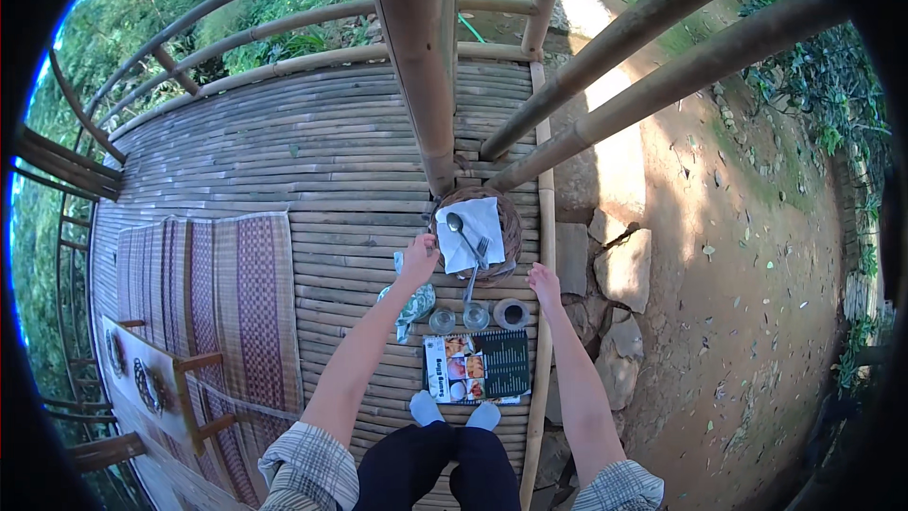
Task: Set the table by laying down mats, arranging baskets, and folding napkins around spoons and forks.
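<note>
1. We see two bare hands at the centre of the frame. The left hand (421, 256) is beside the left edge of the basket, fingers bent; we cannot tell whether it has hold of anything.
2. The right hand (544, 285) is apart from the basket, to its right, fingers loosely curled; we see nothing in it, but cannot tell how far it is open.
3. We count one round woven basket (514, 238), just right of centre, with one white napkin (484, 216) in it.
4. On the napkin we find one spoon (455, 222) and one fork (483, 246).
5. Below the basket we count three glasses (442, 322) in a row; the rightmost looks dark inside.
6. Under them, at lower centre, we see one menu (512, 360), with two socked feet (426, 408) at its lower edge.
7. One green-and-white cloth (414, 305) is left of the glasses.
8. At lower left we count one patterned mat (208, 274) and one low table (176, 416) bearing two round objects.
</note>
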A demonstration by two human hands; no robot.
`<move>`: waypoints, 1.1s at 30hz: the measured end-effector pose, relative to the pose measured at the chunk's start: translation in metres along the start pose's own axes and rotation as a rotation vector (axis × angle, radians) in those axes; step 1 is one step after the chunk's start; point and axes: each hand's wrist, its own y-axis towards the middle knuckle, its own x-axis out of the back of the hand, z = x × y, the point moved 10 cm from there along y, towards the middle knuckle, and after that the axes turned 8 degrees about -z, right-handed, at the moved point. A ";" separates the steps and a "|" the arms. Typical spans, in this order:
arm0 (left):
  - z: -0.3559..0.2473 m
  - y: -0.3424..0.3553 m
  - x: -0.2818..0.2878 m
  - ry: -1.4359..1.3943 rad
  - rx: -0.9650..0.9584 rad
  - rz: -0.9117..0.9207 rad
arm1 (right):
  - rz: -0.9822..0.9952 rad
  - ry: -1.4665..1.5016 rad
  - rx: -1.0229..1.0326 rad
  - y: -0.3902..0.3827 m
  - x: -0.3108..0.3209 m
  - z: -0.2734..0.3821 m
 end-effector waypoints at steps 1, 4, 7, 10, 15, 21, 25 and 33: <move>0.009 0.010 -0.017 0.127 -0.101 0.005 | 0.033 -0.061 -0.029 0.016 -0.004 -0.020; 0.071 0.037 -0.049 0.250 -0.007 -0.021 | 0.008 -0.127 -0.016 0.046 -0.024 -0.056; 0.088 0.053 -0.064 0.269 -0.169 -0.104 | 0.020 -0.086 -0.070 0.070 -0.049 -0.074; 0.125 0.055 -0.075 0.218 -0.008 -0.020 | 0.027 0.015 -0.087 0.077 -0.068 -0.090; 0.102 0.048 -0.086 0.279 0.048 0.023 | -0.046 0.058 -0.016 0.103 -0.043 -0.102; 0.082 0.033 -0.050 0.152 0.041 -0.120 | -0.125 0.113 -0.059 0.087 -0.035 -0.088; 0.067 0.023 -0.027 0.067 0.088 -0.124 | -0.122 0.077 -0.018 0.060 -0.027 -0.051; 0.016 0.002 0.044 0.071 0.078 -0.177 | -0.004 0.105 0.101 0.003 -0.035 0.058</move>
